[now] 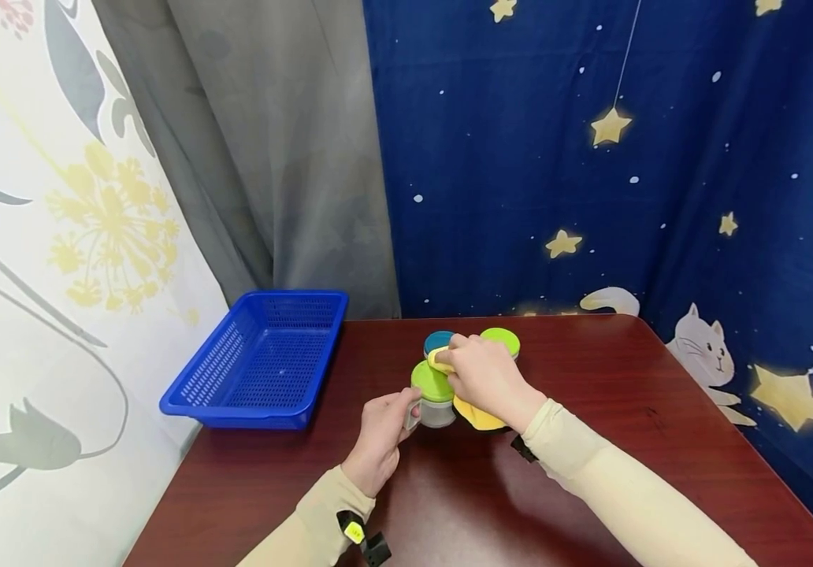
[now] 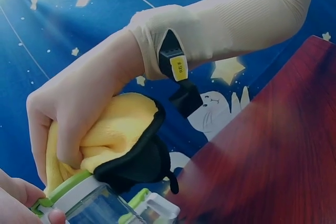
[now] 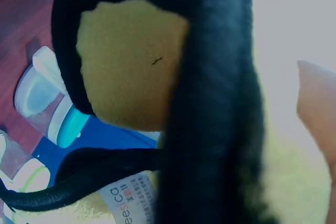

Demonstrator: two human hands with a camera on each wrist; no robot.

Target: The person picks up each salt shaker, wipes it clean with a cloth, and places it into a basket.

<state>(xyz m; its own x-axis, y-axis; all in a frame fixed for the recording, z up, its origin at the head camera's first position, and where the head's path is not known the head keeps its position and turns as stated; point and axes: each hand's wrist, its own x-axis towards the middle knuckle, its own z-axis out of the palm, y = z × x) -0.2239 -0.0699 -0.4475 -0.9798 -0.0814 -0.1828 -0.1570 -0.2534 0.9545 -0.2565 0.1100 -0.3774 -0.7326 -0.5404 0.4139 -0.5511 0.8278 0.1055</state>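
Note:
My left hand [image 1: 376, 441] grips the handle of a clear jar with a lime-green lid [image 1: 432, 381] on the table. Above it, my right hand [image 1: 490, 376] holds a bunched yellow cloth [image 1: 478, 416] against the lid. Black trim edges the cloth [image 2: 123, 121] in the left wrist view, where the jar's glass side [image 2: 97, 209] shows below it. Cloth folds fill much of the right wrist view, with a printed white tag [image 3: 128, 198]. Just behind the held jar stand a blue-lidded jar [image 1: 438, 339] and another green-lidded jar [image 1: 501, 339], both partly hidden by my right hand.
A blue perforated plastic basket [image 1: 250, 416] sits at the table's left side. The dark red wooden table [image 1: 591, 370] reaches back to a grey curtain [image 1: 307, 157] and a blue star-patterned curtain [image 1: 491, 173].

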